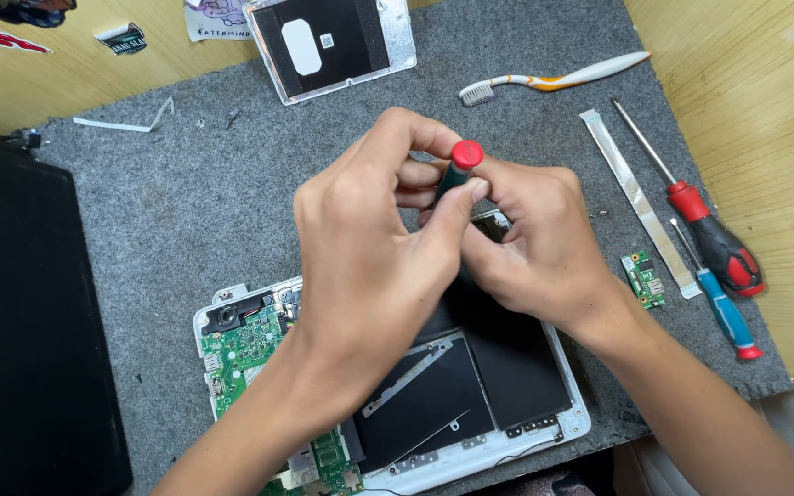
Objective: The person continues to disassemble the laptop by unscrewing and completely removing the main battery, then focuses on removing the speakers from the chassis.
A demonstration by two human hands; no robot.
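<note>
From the head view I see both hands meeting above the opened laptop (388, 404), a white shell with its back cover off, lying at the near edge of the grey felt mat (186, 211) on the worktop. My left hand (365, 266) has its fingers (457, 207) pinched around the dark shaft of a small screwdriver (459, 165) with a red cap; the tool stands nearly upright, tip down toward the far edge of the laptop, which suits pressing straight into a screw. My right hand (535, 248) curls beside it, fingers bent in against the shaft low down, seemingly to steady it; I cannot tell whether they truly clamp it. The tip itself is hidden behind the hands.

Counting outward from the laptop: two more screwdrivers lie to its right, one red-and-black (714, 239), one blue with a red end (723, 312), parked within reach. Between them and the laptop sit one small green circuit board (645, 278) and one flat ribbon strip (636, 197). Beyond the laptop lie one toothbrush (553, 81) and one removed white cover panel (333, 46), set well apart from the hands. Inside the laptop one green main board (250, 344) shows on its left
</note>
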